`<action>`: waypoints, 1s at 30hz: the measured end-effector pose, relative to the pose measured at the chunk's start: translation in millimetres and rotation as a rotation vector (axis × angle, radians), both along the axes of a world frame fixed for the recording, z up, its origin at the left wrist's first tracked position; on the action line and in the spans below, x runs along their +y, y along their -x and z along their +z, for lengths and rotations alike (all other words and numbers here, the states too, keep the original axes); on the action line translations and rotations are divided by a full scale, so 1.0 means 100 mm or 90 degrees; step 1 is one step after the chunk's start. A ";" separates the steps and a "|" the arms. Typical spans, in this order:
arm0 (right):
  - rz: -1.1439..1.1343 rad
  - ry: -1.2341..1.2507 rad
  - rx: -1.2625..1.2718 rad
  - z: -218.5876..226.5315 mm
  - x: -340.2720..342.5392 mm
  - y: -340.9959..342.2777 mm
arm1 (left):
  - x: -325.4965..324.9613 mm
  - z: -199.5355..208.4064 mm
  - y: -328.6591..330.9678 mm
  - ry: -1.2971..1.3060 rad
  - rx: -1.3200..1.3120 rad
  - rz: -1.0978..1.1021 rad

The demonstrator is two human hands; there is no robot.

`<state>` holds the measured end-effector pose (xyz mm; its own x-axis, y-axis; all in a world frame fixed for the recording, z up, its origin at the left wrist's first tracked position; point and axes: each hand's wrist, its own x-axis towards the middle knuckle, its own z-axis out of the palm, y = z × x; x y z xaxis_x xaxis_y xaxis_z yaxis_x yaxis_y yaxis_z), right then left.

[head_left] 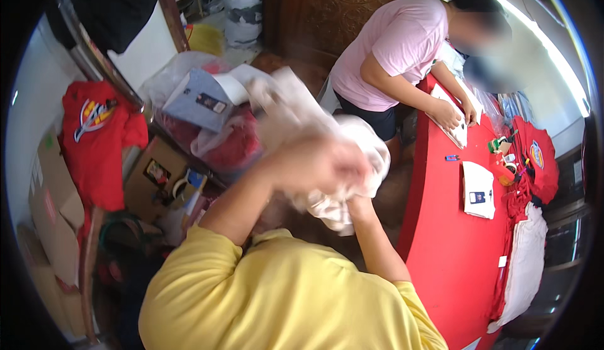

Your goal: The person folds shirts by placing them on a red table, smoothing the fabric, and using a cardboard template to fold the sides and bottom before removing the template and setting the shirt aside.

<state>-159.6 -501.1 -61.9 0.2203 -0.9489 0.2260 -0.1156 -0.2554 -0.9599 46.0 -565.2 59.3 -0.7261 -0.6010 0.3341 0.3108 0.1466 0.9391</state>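
Note:
A cream-white cloth garment (371,139) hangs bunched in front of me and is blurred by motion. Its loose end (289,95) swings out to the upper left. My left hand (330,164) is closed on the cloth, though its fingers are smeared. Cloth covers most of my right hand (360,205), so only the part near the wrist shows, against the garment's lower folds. Which kind of garment it is, I cannot make out.
To the right runs a red-covered table (434,243) with a folded white garment (479,189), a blue lighter (452,158) and a red garment (538,161). A person in pink (402,42) handles white cloth there. Bagged clothes (229,139) and a cardboard box (148,189) are at left.

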 end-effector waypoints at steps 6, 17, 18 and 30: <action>0.082 -0.282 -0.090 0.17 0.39 0.09 | -1.57 -1.73 -1.25 0.079 -0.624 0.643; -0.410 -0.314 -0.363 0.50 0.91 0.48 | 0.16 -1.27 0.86 -0.082 -0.030 -0.131; -0.429 -0.288 -0.231 0.51 1.01 0.51 | 0.21 -1.28 1.05 -0.016 -0.128 -0.167; -1.027 0.023 0.162 1.82 4.40 1.02 | -1.32 0.21 2.17 -0.273 0.426 -0.351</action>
<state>-261.6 -61.1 120.1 -0.9053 -0.2148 0.3666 -0.4147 0.2594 -0.8722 -170.9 -696.9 80.3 -0.6822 -0.4000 0.6121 0.7230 -0.4943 0.4827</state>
